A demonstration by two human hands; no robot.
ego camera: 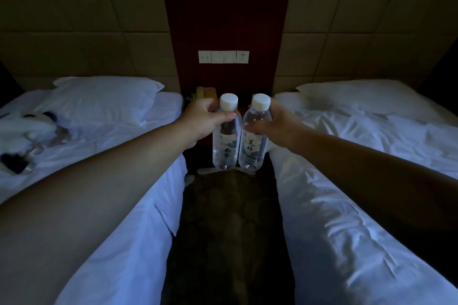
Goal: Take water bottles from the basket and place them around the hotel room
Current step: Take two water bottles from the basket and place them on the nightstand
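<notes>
Two clear water bottles with white caps and printed labels hang upright side by side in the gap between two beds. My left hand (202,120) grips the left bottle (226,141) around its shoulder. My right hand (272,122) grips the right bottle (254,142) the same way. The two bottles touch or nearly touch. Both are held out in front of a dark nightstand (247,100) at the headboard wall, which they largely hide. No basket is in view.
A white bed (124,181) lies on the left with a pillow and a soft toy (27,136). Another white bed (359,193) lies on the right. Dark carpet (228,230) runs between them. A telephone (204,94) sits on the nightstand, wall switches (223,57) above.
</notes>
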